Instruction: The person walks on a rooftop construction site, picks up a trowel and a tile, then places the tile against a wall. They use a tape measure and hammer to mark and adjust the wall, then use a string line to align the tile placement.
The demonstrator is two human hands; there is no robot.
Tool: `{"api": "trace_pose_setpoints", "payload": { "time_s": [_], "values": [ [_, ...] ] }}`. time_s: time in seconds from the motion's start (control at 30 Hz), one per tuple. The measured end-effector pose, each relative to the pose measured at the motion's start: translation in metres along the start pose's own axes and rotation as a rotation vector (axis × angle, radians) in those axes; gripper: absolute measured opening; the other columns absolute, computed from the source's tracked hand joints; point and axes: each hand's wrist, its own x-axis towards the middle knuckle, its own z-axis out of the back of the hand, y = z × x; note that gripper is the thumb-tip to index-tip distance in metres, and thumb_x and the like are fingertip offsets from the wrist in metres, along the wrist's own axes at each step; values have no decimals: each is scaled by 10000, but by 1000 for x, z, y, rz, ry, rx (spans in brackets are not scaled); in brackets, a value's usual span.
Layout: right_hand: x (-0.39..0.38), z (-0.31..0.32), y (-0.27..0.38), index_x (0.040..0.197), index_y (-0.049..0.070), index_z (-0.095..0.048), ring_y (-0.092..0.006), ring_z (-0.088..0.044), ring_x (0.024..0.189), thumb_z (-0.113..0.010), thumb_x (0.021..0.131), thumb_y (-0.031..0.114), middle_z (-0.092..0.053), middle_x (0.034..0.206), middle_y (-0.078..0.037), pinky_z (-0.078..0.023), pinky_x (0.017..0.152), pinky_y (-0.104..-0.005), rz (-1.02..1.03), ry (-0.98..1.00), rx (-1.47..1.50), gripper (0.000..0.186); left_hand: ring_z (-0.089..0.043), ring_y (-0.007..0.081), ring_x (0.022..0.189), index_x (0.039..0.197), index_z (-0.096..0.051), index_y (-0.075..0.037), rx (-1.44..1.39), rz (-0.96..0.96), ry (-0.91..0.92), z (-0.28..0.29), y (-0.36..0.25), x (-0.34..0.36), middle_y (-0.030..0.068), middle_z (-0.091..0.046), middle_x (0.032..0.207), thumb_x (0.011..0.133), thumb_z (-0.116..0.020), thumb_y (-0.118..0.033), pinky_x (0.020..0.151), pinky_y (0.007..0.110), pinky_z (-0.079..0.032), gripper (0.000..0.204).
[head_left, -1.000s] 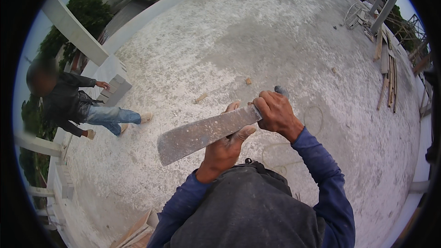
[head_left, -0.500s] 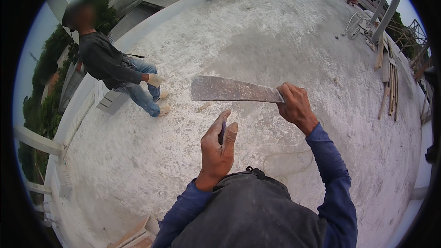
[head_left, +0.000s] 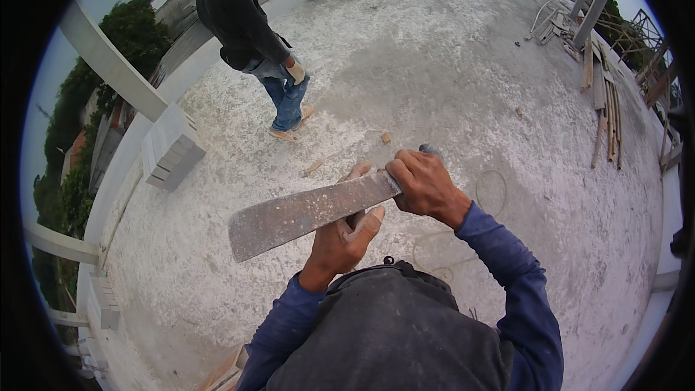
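My right hand (head_left: 426, 182) is closed around the handle of a machete (head_left: 308, 217), whose dark rounded butt shows beyond the knuckles. The broad, worn blade, speckled with pale dust, slants down to the left across the front of my left hand (head_left: 339, 245). That hand is dusty and curled, its thumb below the blade and a fingertip showing above it. The blade hides most of the fingers and whatever lies between them. Whether the blade touches the fingers I cannot tell.
Ahead on the left stands a person (head_left: 250, 36) wearing pale gloves. Grey blocks (head_left: 170, 148) are stacked by the left edge. Poles and boards (head_left: 608, 101) lie at the right. A small brown piece (head_left: 386, 137) and a thin wire loop (head_left: 491, 192) show against the pale floor (head_left: 195, 268).
My right hand has brought the machete left and down, so the blade now overlaps my left hand. The other person appears farther right and higher in view. The view has shifted slightly.
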Motion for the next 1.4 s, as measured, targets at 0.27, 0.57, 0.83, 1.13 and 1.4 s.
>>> {"api": "trace_pose_setpoints", "payload": {
  "time_s": [0.27,0.57,0.83,1.13,1.4],
  "values": [
    [2,8,1,866,37,-560,-251,-600,630,-734,683,99,-533,741,-91,-497,555,-386,16,-3,42,260,-551,303,1265,1385,-524,64,86,-12,7,-3,-4,4,247,-523,1415,970,-710,-323,1046,418,-444,597],
    [-6,5,-12,864,42,-567,-273,-624,656,-735,688,87,-560,763,-103,-494,558,-395,64,52,-8,248,-583,172,1074,1407,-501,66,54,5,-73,-16,-5,0,152,-599,1254,1000,-682,-292,918,315,-481,572],
    [-12,17,-24,891,35,-578,-307,-649,681,-752,759,82,-595,798,-126,-488,558,-430,-156,-38,17,224,-368,63,627,1390,-534,77,97,178,-81,-5,-14,2,-43,-450,743,1067,-498,-207,572,246,-358,431],
    [-21,31,1,846,-11,-581,-356,-564,537,-677,954,128,-567,635,-193,-410,524,-429,-577,-192,389,200,-376,11,556,1404,-437,54,-396,305,-108,-16,-22,6,19,-549,843,1079,-463,-211,468,184,-307,420],
    [-78,14,6,812,8,-584,-358,-601,561,-682,940,115,-593,652,-180,-428,525,-434,-624,-224,397,194,-474,50,498,1327,-458,0,-444,314,-56,-34,-7,12,120,-656,904,1074,-488,-210,420,204,-395,330]
  ]
}}
